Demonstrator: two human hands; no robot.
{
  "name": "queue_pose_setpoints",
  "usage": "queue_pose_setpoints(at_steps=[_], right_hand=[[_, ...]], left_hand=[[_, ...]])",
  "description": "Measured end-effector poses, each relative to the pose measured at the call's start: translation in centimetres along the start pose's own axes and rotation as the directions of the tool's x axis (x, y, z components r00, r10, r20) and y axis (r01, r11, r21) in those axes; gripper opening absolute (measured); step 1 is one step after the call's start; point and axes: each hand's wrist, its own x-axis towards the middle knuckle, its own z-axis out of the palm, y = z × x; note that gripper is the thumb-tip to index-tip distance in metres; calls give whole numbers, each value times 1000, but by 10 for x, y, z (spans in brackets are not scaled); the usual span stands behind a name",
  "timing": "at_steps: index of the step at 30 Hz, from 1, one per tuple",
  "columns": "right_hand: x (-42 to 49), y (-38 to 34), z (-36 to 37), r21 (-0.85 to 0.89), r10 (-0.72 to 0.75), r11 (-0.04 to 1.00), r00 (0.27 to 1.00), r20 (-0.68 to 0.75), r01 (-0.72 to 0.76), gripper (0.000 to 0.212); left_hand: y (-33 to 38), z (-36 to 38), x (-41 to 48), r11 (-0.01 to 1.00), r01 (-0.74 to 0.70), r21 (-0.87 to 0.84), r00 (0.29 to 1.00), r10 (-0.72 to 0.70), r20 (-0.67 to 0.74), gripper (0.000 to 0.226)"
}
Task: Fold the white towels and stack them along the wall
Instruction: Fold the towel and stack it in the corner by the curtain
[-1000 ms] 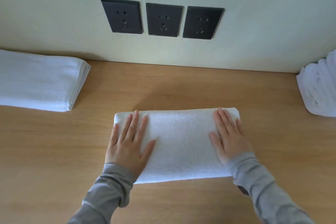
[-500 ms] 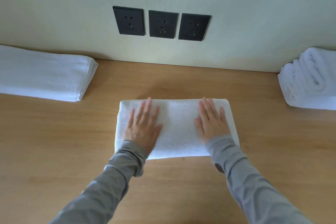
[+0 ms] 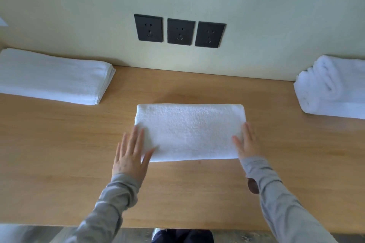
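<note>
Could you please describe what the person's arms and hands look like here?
Long grey sleeves cover both arms, left sleeve and right sleeve, ending in snug cuffs. The left hand and right hand are bare: no gloves or rings show.

Two long grey sleeves [image 3: 110, 203]

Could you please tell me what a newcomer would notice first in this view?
The eye falls first on the folded white towel in the middle of the wooden table, with the left hand and right hand laid flat at its two near corners. Three black sockets stand out on the pale wall behind, with a flat folded stack at the left and a looser rolled pile at the right.
</note>
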Motion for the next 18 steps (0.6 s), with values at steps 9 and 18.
queue_pose_setpoints(at_steps=[9,18], right_hand=[[-62,-17,30,844,542,-89,685,487,-529,65],[-17,-52,23,761,440,-409,622,647,-503,70]], left_hand=[[58,17,-41,-255,633,-730,575,-476,665,64],[98,17,13,-611,453,-649,543,-388,745,68]])
